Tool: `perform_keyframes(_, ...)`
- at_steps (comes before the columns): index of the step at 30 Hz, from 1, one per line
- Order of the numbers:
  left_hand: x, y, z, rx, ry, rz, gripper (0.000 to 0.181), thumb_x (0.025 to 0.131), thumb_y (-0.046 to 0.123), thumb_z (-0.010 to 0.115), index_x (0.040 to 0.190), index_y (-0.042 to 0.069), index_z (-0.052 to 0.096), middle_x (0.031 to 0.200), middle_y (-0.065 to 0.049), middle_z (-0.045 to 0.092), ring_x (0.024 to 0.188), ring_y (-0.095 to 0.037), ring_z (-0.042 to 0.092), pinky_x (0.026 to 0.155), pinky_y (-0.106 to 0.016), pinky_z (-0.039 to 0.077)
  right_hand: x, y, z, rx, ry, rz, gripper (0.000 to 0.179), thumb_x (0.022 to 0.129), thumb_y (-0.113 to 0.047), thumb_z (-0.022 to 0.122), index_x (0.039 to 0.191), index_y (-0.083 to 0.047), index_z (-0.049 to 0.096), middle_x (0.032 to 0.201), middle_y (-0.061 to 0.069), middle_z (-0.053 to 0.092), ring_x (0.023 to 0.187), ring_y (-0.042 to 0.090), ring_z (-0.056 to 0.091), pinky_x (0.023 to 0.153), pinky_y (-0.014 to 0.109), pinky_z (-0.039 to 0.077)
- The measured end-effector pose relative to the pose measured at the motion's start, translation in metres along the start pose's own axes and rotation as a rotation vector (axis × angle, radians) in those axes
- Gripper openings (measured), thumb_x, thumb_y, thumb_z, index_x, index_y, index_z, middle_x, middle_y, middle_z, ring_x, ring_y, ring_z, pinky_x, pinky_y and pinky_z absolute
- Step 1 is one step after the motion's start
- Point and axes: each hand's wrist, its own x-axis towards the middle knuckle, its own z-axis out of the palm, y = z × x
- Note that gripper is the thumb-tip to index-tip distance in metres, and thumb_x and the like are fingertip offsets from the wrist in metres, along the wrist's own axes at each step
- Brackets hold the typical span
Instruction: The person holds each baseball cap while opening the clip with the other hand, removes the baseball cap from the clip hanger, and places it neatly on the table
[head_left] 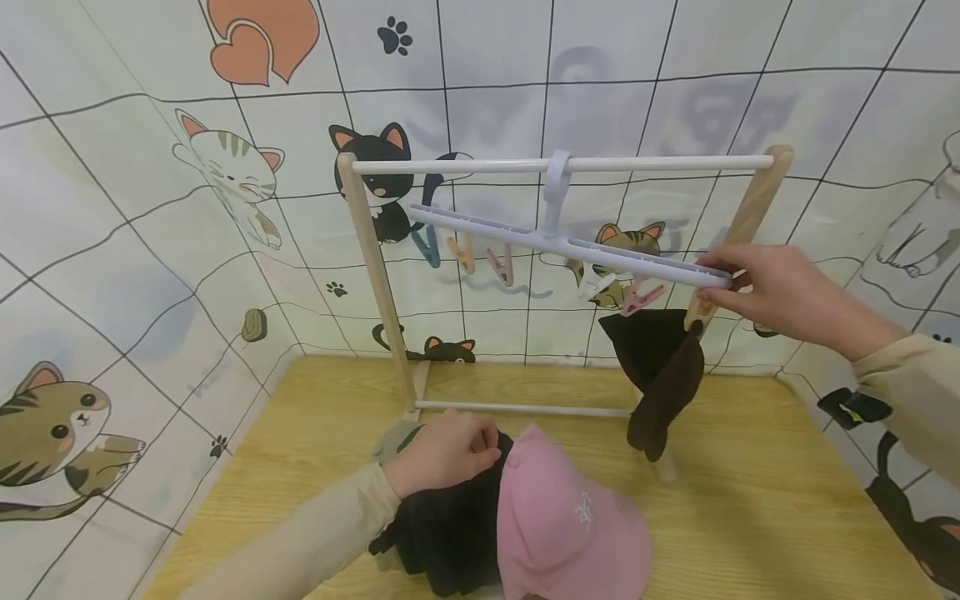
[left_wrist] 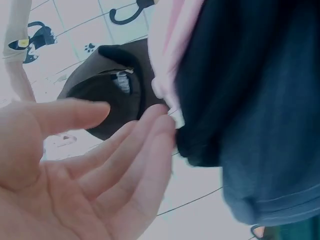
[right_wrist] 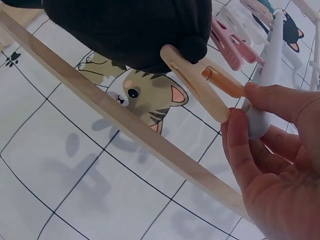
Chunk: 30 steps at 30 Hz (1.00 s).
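Observation:
My right hand (head_left: pixel 780 292) grips the right end of a pale lavender clip hanger (head_left: pixel 551 242), which hangs tilted by its hook. An orange clothespin (right_wrist: pixel 192 82) at that end clamps a dark brown cap (head_left: pixel 660 383), which dangles below. In the right wrist view, thumb and fingertips are right at the clothespin's handles and the bar's end (right_wrist: pixel 259 127). My left hand (head_left: pixel 446 450) is over a black cap (head_left: pixel 457 533) beside a pink cap (head_left: pixel 562 525). In the left wrist view its fingers (left_wrist: pixel 145 155) are relaxed, fingertips close to the caps, holding nothing.
A wooden rack with a white top rod (head_left: pixel 465 166) carries the hanger. Teal, orange, pink and white clothespins (head_left: pixel 500 265) hang along the bar. Wood-grain table (head_left: pixel 750 517) underneath; cat-printed walls (head_left: pixel 495 108) stand behind and at both sides.

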Motion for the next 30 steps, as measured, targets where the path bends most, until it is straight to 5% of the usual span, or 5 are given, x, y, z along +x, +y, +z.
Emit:
perform_keyframes(16, 0.043, 0.018, -0.010, 0.129, -0.086, 0.033, 0.009, 0.091, 0.015, 0.065, 0.092, 0.007, 0.065, 0.083, -0.002, 0.065, 0.075, -0.015, 0.060, 0.066, -0.026, 0.048, 0.000, -0.017, -0.005, -0.058, -0.029, -0.102, 0.029, 0.080, -0.005, 0.078, 0.107, 0.001, 0.068, 0.086, 0.005, 0.066, 0.072, 0.020, 0.063, 0.049, 0.026, 0.042)
perform_keyframes(26, 0.079, 0.037, -0.007, 0.011, -0.158, 0.021, 0.039, 0.092, 0.033, 0.066, 0.122, 0.009, 0.057, 0.114, -0.003, 0.065, 0.105, -0.012, 0.060, 0.086, -0.024, 0.046, -0.002, -0.026, -0.002, -0.087, -0.007, -0.122, 0.027, 0.079, -0.011, 0.080, 0.104, -0.005, 0.070, 0.083, -0.002, 0.067, 0.065, 0.012, 0.055, 0.054, 0.030, 0.044)
perform_keyframes(30, 0.094, 0.046, -0.004, 0.015, -0.176, 0.061, 0.046, 0.091, 0.036, 0.066, 0.126, 0.010, 0.056, 0.119, -0.002, 0.063, 0.109, -0.010, 0.058, 0.089, -0.023, 0.044, -0.001, -0.030, 0.001, -0.080, -0.003, -0.137, 0.027, 0.079, -0.012, 0.081, 0.103, -0.006, 0.070, 0.081, -0.004, 0.066, 0.063, 0.011, 0.053, 0.052, 0.028, 0.039)
